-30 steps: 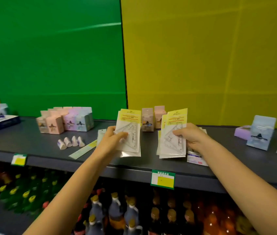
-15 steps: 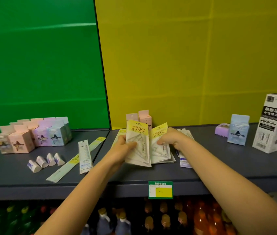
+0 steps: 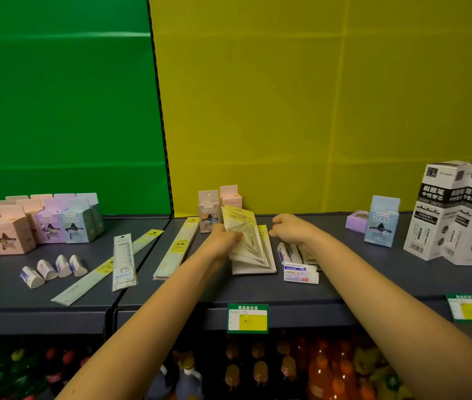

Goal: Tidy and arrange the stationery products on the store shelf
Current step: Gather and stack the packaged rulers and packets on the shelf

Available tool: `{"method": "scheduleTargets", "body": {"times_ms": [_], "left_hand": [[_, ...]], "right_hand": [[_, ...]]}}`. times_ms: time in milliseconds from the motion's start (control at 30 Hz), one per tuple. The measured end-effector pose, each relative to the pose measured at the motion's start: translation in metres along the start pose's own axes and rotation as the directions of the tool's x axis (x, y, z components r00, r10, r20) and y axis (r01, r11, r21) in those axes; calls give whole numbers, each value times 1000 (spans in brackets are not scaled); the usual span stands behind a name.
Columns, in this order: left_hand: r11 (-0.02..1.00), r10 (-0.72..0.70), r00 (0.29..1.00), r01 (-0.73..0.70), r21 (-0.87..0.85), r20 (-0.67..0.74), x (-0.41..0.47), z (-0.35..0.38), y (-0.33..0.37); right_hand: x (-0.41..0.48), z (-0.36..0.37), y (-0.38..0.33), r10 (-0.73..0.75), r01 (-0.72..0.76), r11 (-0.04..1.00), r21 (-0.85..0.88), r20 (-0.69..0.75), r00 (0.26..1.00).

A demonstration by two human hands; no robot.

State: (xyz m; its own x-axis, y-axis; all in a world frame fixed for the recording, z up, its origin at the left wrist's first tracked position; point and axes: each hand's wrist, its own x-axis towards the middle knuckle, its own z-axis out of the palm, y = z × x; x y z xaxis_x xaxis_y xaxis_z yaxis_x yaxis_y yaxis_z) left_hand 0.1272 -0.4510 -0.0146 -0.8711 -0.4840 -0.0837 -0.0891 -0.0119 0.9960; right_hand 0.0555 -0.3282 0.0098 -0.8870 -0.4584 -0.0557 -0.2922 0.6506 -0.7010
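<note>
A fanned stack of set-square packs with yellow headers stands tilted on the dark shelf, its lower edge on a few flat packs. My left hand grips the stack from its left side. My right hand hovers just right of the stack, fingers loosely curled, holding nothing. A bundle of ruler packs lies left of my left hand. Two more ruler packs lie crossed further left.
Pastel boxes cluster at the left with several wedge erasers in front. Two small boxes stand behind the stack. Eraser packs, a blue box and white pen boxes sit to the right. Bottles fill the shelf below.
The two bundles of set-square packs have come together into one stack in my left hand. My right hand has let go and drawn away to the right. The view has shifted right.
</note>
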Motion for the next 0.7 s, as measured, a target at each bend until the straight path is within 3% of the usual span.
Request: {"method": "scheduleTargets", "body": {"times_ms": [233,433,533,700], "left_hand": [[930,89,994,-58,362,-70,11,14,-10],[667,214,972,-76,741,-93,10,16,-13],[558,221,973,-69,827,-68,11,16,-17],[468,253,966,-65,881,-63,8,19,-22]], "right_hand": [[1,-8,20,-97,98,992,77,-19,995],[2,-17,32,-139,143,985,95,-41,989],[2,-20,36,-160,166,983,85,-64,985],[-7,-27,43,-191,195,980,39,-96,977]]}}
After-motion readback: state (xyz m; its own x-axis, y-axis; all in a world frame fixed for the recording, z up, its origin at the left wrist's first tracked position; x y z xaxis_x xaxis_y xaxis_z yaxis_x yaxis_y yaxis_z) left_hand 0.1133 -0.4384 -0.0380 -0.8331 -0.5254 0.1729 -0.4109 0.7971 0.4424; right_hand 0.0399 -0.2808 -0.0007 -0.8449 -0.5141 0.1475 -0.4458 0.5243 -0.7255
